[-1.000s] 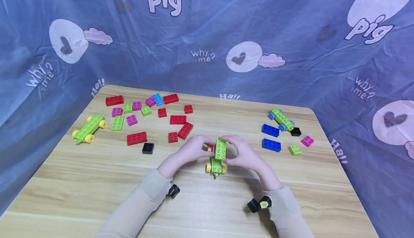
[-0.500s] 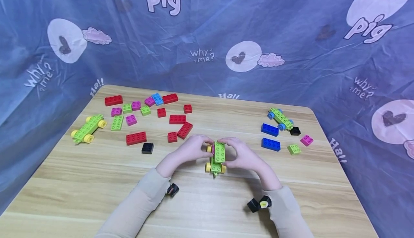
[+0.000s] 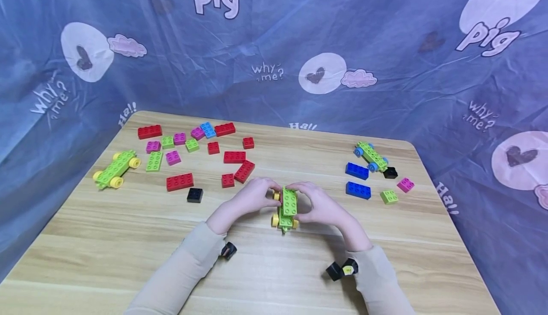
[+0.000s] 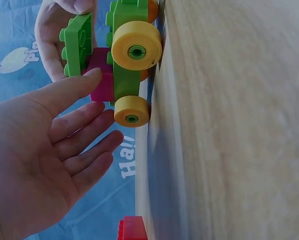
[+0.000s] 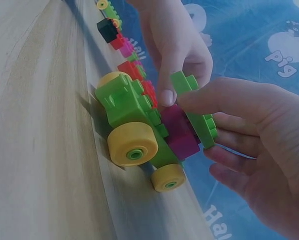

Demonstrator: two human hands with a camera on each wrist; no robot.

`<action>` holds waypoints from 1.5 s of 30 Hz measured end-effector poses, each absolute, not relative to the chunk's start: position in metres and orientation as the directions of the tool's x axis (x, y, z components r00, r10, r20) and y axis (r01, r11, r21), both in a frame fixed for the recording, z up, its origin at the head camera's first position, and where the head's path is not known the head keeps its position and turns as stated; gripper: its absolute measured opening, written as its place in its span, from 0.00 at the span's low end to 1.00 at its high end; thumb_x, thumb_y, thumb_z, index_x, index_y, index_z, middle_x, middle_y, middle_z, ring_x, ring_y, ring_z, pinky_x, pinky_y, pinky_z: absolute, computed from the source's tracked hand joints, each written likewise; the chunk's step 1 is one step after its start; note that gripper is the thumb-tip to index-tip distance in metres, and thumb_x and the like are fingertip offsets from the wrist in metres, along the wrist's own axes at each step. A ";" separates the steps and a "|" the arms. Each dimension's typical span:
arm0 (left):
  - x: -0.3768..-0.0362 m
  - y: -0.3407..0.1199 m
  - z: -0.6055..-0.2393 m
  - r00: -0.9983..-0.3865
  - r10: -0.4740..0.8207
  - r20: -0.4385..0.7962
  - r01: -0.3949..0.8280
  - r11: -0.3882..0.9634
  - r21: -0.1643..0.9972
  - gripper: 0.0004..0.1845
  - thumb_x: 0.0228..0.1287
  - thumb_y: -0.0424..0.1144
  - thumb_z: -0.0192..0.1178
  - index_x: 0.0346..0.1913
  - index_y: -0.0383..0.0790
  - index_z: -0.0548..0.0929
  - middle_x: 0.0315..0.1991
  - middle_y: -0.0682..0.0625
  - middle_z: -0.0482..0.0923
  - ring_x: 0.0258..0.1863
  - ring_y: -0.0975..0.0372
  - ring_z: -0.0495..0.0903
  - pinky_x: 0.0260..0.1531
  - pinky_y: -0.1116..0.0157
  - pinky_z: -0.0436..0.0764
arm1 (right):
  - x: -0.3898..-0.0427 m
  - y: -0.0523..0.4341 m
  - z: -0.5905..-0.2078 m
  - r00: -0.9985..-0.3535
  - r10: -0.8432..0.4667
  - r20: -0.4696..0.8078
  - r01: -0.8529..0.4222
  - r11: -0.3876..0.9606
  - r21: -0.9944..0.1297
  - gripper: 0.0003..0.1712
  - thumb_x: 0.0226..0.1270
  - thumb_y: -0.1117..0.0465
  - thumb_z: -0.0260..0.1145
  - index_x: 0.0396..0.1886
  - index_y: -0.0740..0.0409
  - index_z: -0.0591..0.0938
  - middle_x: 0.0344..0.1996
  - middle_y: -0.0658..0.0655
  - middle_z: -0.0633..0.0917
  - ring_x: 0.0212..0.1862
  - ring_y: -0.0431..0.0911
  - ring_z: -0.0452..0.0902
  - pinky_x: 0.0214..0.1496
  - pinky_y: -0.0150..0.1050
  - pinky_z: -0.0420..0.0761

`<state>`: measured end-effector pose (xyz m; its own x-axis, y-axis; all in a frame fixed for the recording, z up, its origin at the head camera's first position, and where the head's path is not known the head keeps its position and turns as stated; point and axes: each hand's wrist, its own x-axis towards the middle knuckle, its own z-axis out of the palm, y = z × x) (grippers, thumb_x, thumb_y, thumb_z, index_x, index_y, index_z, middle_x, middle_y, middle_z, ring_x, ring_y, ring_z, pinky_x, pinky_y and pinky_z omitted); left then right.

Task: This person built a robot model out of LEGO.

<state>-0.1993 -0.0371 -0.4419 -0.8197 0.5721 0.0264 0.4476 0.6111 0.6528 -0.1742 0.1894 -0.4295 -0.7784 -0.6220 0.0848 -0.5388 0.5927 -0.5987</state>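
Note:
A green toy car (image 3: 283,219) with yellow wheels (image 4: 136,46) stands on the wooden table (image 3: 128,239) between my two hands. A magenta brick (image 5: 178,131) sits on its chassis. My right hand (image 3: 301,194) pinches a green plate (image 3: 289,201) that lies on the magenta brick, with the thumb (image 5: 217,95) on its studded face. My left hand (image 3: 274,192) is at the car's left side with fairly straight fingers (image 4: 84,117). Its index tip touches the magenta brick (image 4: 102,75). In the left wrist view the green plate (image 4: 77,44) sits tilted against the brick.
Red, pink, green and blue loose bricks (image 3: 180,181) lie at the back left beside a second yellow-wheeled car (image 3: 114,169). At the right are a blue-wheeled car (image 3: 371,157), two blue bricks (image 3: 358,190) and small bricks. A black brick (image 3: 194,194) lies left of my hands. Blue cloth walls the table.
Both hands and the green plate have come down slightly onto the car. The loose bricks have not moved.

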 end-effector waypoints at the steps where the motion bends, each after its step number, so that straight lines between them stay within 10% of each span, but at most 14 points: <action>1: -0.199 -0.037 -0.442 -0.819 0.573 0.027 0.450 0.612 0.650 0.18 0.57 0.40 0.71 0.51 0.39 0.85 0.49 0.47 0.85 0.53 0.55 0.82 0.57 0.58 0.78 | -0.174 0.189 -0.429 -0.778 -0.622 0.083 -0.538 0.593 -0.599 0.42 0.47 0.61 0.78 0.65 0.60 0.73 0.62 0.62 0.77 0.65 0.59 0.71 0.67 0.60 0.69; 45: -0.199 -0.038 -0.442 -0.825 0.565 0.023 0.436 0.609 0.663 0.18 0.57 0.41 0.71 0.50 0.39 0.86 0.47 0.48 0.86 0.51 0.56 0.82 0.55 0.59 0.79 | -0.174 0.181 -0.433 -0.799 -0.587 0.129 -0.532 0.590 -0.607 0.39 0.48 0.55 0.78 0.61 0.62 0.77 0.58 0.61 0.81 0.62 0.57 0.75 0.66 0.57 0.72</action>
<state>-0.1986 -0.0379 -0.4424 -0.8247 0.5651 0.0226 0.4355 0.6092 0.6627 -0.1743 0.1810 -0.4335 -0.7988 -0.5875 0.1294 -0.5322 0.5900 -0.6072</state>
